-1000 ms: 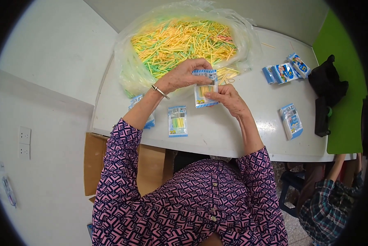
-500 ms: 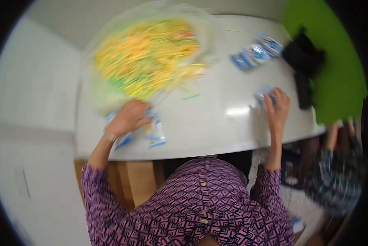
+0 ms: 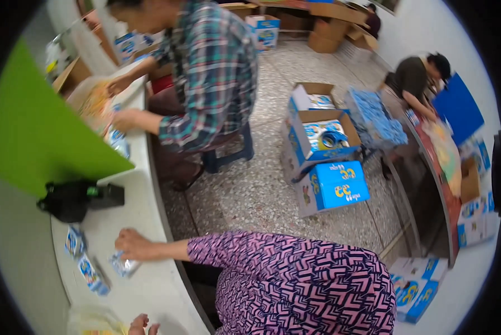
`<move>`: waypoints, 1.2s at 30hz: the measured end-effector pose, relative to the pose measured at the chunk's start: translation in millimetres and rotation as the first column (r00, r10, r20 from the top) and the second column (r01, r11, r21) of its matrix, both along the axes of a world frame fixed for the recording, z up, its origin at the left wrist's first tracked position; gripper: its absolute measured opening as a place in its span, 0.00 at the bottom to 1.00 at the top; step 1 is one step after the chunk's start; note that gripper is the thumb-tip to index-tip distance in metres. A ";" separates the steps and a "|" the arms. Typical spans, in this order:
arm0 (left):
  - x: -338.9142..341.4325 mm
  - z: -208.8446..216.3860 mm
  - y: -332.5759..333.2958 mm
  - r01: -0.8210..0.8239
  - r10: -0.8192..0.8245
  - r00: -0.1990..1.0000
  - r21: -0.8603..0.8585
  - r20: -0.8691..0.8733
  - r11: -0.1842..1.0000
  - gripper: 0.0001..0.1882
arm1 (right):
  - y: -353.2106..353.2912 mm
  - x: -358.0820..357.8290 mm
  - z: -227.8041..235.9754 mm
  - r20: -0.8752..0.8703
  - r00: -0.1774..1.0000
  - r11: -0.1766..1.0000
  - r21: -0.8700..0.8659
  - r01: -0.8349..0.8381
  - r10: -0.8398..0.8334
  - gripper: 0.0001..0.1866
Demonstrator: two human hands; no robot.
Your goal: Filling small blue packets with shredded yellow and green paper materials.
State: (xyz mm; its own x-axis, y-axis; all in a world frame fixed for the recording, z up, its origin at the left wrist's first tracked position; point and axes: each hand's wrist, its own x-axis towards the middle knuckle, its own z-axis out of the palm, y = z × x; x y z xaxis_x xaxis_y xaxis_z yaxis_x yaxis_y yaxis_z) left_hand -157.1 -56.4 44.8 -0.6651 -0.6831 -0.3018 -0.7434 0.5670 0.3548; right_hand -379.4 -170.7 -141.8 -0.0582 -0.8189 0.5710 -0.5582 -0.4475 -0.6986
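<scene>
My right hand (image 3: 134, 245) rests on the white table, its fingers curled over a small blue-and-white packet (image 3: 125, 264). Two bundles of similar packets, a lower one (image 3: 92, 276) and an upper one (image 3: 74, 242), lie to the left of that hand. At the bottom edge only part of my left hand (image 3: 143, 325) shows, fingers apart and nothing visible in them. Beside it is the edge of a clear plastic bag (image 3: 88, 318) with yellow pieces in it.
A black device (image 3: 77, 201) stands by a green partition (image 3: 38, 128). Beyond it a co-worker in a plaid shirt (image 3: 211, 72) handles packets at the same table. Open cartons (image 3: 328, 151), a blue crate (image 3: 376, 117) and a blue stool (image 3: 228, 153) stand on the floor. Another person (image 3: 415, 84) works at right.
The view has swung far to the right, bringing the room and co-workers in. My right hand stays by the packet. My left hand, earlier over packets, now shows only at the bottom edge.
</scene>
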 end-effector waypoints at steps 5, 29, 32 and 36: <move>-34.8 2.6 -15.1 0.095 -0.094 0.995 -0.040 0.024 0.995 0.19 | -6.8 6.5 -3.1 -0.190 0.981 0.999 -0.003 0.037 -0.037 0.08; 50.7 -41.2 -33.6 -0.389 0.318 0.765 -0.009 -0.560 0.921 0.18 | 74.5 52.0 70.2 0.233 0.869 0.897 -0.191 -0.399 0.437 0.19; 24.2 -7.6 8.9 -0.584 0.488 0.553 0.104 -0.675 0.805 0.08 | 74.2 79.3 75.6 0.182 0.856 0.871 -0.189 -0.453 0.484 0.22; 38.4 -23.6 14.4 -0.665 0.537 0.566 0.038 -0.626 0.746 0.05 | 68.9 76.2 83.4 0.169 0.784 0.780 0.107 -0.616 0.597 0.22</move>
State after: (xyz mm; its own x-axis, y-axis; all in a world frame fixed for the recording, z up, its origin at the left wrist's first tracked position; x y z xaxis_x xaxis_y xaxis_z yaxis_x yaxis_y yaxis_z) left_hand -118.7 -41.9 21.2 -0.0693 -0.9855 0.1551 -0.6249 0.1641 0.7633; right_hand -303.2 -101.8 -58.4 0.4199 -0.7810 0.4624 -0.1142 -0.5508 -0.8268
